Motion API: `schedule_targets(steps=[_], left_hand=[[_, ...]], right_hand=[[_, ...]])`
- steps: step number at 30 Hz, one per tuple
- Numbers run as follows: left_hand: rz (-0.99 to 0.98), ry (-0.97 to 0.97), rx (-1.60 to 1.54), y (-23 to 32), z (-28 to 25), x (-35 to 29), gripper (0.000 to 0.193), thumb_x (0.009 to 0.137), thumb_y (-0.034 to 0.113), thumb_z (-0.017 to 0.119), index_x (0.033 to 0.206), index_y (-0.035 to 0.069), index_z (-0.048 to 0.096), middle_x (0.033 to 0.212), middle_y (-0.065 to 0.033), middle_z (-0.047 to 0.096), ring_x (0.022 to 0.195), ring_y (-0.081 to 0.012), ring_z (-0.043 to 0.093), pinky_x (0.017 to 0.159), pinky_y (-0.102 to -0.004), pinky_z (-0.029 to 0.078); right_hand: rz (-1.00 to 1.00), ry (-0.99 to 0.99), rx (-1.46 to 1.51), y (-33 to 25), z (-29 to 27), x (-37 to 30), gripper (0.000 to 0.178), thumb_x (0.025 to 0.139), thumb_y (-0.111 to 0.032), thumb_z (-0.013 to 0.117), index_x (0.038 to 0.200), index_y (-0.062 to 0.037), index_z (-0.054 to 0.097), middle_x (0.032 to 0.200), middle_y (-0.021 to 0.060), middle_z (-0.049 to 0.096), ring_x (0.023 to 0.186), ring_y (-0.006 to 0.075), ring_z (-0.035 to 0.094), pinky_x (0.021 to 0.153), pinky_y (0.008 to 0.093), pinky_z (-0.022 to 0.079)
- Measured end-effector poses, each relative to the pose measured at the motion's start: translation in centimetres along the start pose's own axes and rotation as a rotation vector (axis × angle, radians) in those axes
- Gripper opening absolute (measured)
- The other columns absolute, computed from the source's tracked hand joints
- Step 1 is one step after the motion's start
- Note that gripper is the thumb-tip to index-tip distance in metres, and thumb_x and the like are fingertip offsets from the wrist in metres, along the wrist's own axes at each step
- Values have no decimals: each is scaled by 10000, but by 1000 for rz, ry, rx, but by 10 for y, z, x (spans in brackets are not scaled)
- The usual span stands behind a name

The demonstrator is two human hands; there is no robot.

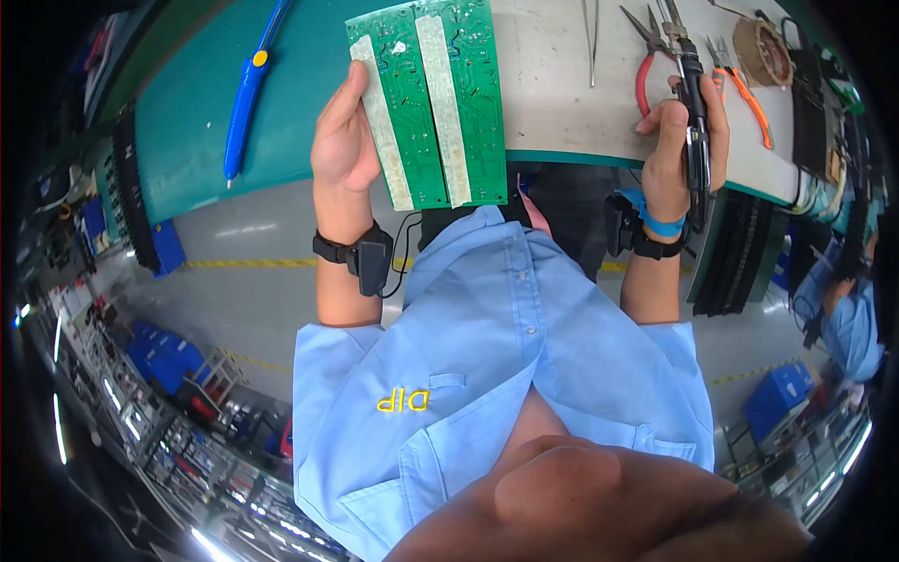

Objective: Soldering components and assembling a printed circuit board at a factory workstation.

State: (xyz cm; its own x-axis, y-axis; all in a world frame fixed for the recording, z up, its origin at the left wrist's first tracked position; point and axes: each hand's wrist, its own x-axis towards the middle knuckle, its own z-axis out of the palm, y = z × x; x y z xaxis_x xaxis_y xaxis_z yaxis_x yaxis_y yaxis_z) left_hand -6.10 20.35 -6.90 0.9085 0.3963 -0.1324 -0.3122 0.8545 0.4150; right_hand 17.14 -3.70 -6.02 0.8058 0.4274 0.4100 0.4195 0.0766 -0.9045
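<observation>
My left hand (343, 140) grips a green circuit board panel (405, 112) by its left edge, thumb on the side and the other fingers hidden beneath. The panel is split lengthwise by a dark slot, and a pale strip of tape (382, 122) runs down each half. My right hand (667, 164) is closed around a slim black-handled tool (694, 112) with a metal upper end, held upright; it looks like a soldering gun, but its tip is out of sight. Red-handled pliers (646, 70) lie just left of that tool.
On the green mat at left lies a blue solder sucker (243, 112). Metal tweezers (591, 47) rest on the white bench (543, 94). Orange-handled cutters (744, 94) and a solder wire spool (760, 53) are at right. Another person's blue sleeve (847, 323) shows at far right.
</observation>
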Motion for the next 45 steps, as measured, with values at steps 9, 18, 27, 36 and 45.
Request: schedule_targets(steps=[9, 18, 27, 36, 45], left_hand=[[-7, -34, -29, 5, 1, 0, 457, 1126, 301, 403, 1473, 12, 475, 1432, -156, 602, 1288, -297, 615, 1089, -459, 508], [-23, -43, -94, -7, 18, 17, 440, 1121, 297, 402, 1454, 19, 476, 1420, -154, 602, 1300, -311, 595, 1108, -476, 485], [95, 335, 190, -16, 52, 26, 428, 1129, 290, 373, 1430, 2, 470, 1395, -164, 597, 1283, -314, 588, 1107, -486, 474], [104, 338, 140, -19, 63, 26, 425, 1134, 289, 359, 1417, -4, 477, 1392, -172, 596, 1279, -317, 586, 1105, -487, 471], [77, 356, 93, -21, 66, 27, 433, 1132, 303, 380, 1422, -3, 479, 1398, -174, 594, 1284, -324, 583, 1110, -491, 466]], right_hand=[[-57, -64, 179, 8, 2, 2, 388, 1052, -150, 615, 1381, 16, 497, 1169, 275, 700, 798, 182, 669, 709, 327, 580], [-196, -397, 86, -27, 2, -29, 451, 909, 40, 743, 1308, -12, 537, 1166, 242, 718, 941, 227, 715, 860, 356, 594], [-414, -539, -40, -52, 37, -54, 534, 750, 61, 866, 1208, -54, 616, 1081, 173, 754, 940, 271, 731, 832, 357, 581], [-559, -539, -91, -48, 39, -50, 491, 746, 104, 844, 1155, -70, 635, 1025, 177, 759, 876, 283, 734, 780, 335, 578], [-545, -493, -71, -51, 39, -49, 456, 769, 124, 817, 1148, -45, 628, 1041, 184, 762, 862, 265, 753, 755, 330, 591]])
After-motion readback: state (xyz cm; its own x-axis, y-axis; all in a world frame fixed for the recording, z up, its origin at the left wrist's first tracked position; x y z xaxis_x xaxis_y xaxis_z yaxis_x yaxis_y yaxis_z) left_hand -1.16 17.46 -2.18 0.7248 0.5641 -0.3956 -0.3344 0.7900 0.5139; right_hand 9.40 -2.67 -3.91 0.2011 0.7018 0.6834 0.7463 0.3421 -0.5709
